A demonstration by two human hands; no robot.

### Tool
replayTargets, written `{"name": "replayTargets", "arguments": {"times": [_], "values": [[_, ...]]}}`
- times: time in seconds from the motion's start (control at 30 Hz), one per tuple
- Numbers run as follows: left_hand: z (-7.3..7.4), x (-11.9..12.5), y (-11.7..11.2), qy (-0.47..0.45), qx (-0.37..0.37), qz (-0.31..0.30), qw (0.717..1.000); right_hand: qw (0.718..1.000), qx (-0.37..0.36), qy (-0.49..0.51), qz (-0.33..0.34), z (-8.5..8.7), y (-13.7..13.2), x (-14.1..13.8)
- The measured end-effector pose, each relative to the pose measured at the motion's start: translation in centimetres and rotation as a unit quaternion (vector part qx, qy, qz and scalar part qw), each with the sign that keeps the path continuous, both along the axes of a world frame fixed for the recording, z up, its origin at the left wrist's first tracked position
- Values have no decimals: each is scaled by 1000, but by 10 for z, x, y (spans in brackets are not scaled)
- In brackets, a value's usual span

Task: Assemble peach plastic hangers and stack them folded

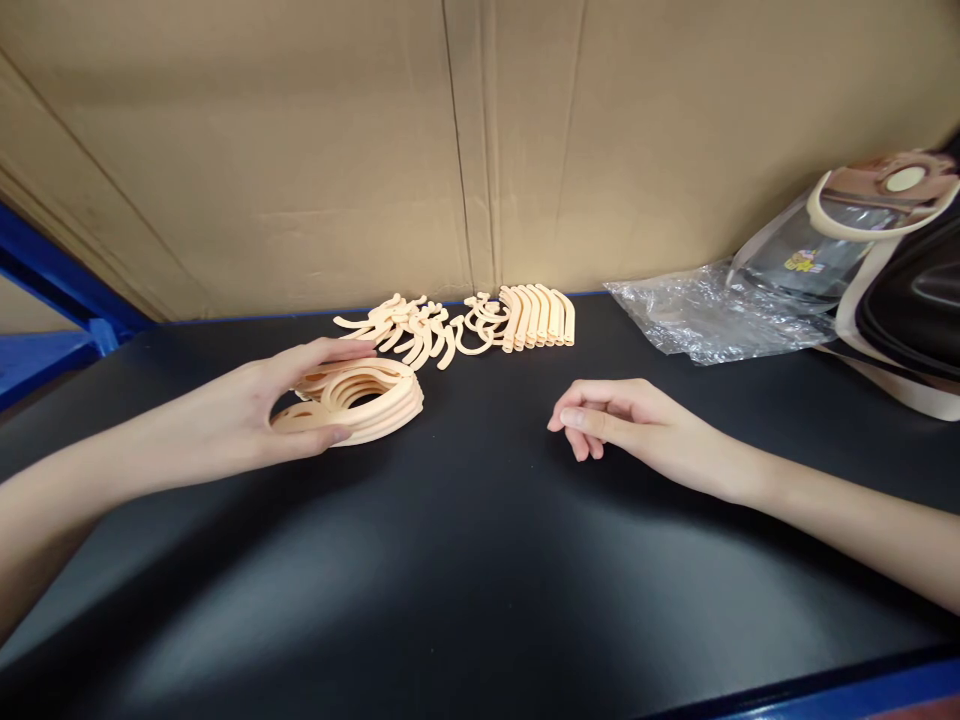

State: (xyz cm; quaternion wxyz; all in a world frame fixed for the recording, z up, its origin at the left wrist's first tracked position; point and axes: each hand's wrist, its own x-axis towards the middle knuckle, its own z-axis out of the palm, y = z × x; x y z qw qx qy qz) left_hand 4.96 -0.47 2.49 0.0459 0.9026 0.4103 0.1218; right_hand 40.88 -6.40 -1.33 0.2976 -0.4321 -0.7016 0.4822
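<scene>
On the left of the black tabletop (480, 560) stands a stack of beige plastic ring-shaped pieces (386, 412) with a large round opening. My left hand (292, 400) is closed around the stack's left side, fingers over the far side and thumb along the near side. My right hand (607, 415) hovers over the middle right of the table, fingers loosely curled in and thumb against them, with nothing seen in it. Beyond the stack lies a loose heap of small curved beige pieces (420, 325). Thin beige rings (474, 335) lie beside a neat row of curved beige tubes (538, 318).
Cardboard (315, 150) walls off the back. At the right rear lie a crinkled clear plastic bag (697, 320) and a transparent container with a beige handle (810, 245), next to a black bag (915, 290). A blue metal frame (60, 270) edges the left side.
</scene>
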Motion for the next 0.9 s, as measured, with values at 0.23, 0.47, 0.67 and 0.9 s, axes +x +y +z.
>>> {"name": "replayTargets", "arguments": {"times": [0.23, 0.47, 0.67, 0.9], "values": [[-3, -3, 1, 2, 15, 8, 1000, 1000, 4, -5, 1, 0, 0, 0], [1, -2, 0, -2, 3, 15, 1000, 1000, 3, -8, 3, 0, 0, 1], [1, 2, -4, -15, 11, 29, 999, 1000, 10, -13, 6, 0, 0, 0], [0, 13, -15, -43, 25, 58, 997, 1000, 10, -14, 8, 0, -1, 0]]}}
